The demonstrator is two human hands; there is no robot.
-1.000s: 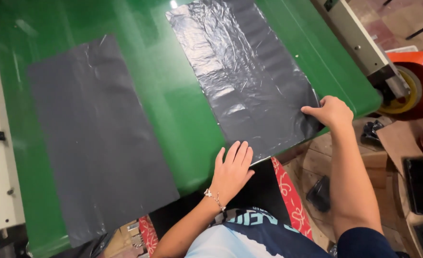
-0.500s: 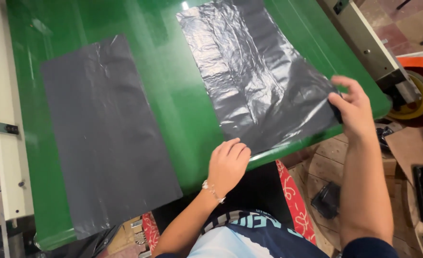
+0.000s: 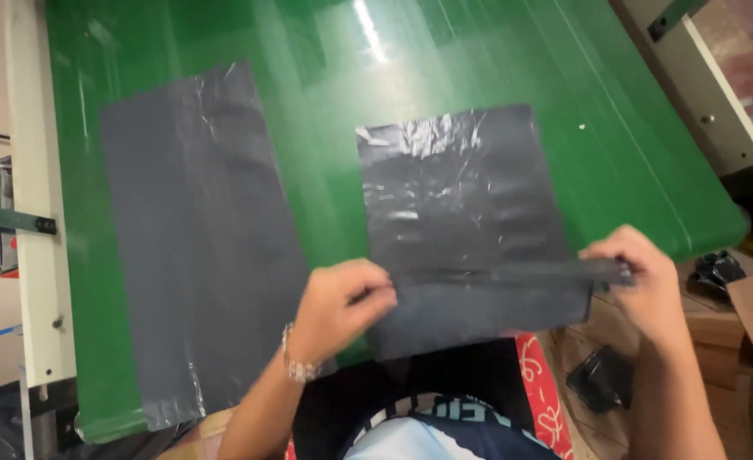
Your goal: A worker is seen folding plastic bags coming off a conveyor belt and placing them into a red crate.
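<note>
Since half a second ago both hands have moved onto the near edge of the right-hand bag, pinched it and turned it up into a fold; before, the left hand lay flat on the belt and only the right hand held a corner.

Green belt surface [image 3: 325, 153] fills most of the view, white machine frame [image 3: 36, 255] along its left side. Flat grey plastic bag [image 3: 197, 247] lies on the belt's left part, untouched. Second grey bag [image 3: 457, 204], glossier and creased, lies right of centre, its near end off the belt edge, folded strip across it.

Left hand [image 3: 338, 307]: fingers closed on the fold's left end. Right hand [image 3: 644, 285]: fingers closed on its right end. Bracelet [image 3: 295, 366] on left wrist.
</note>
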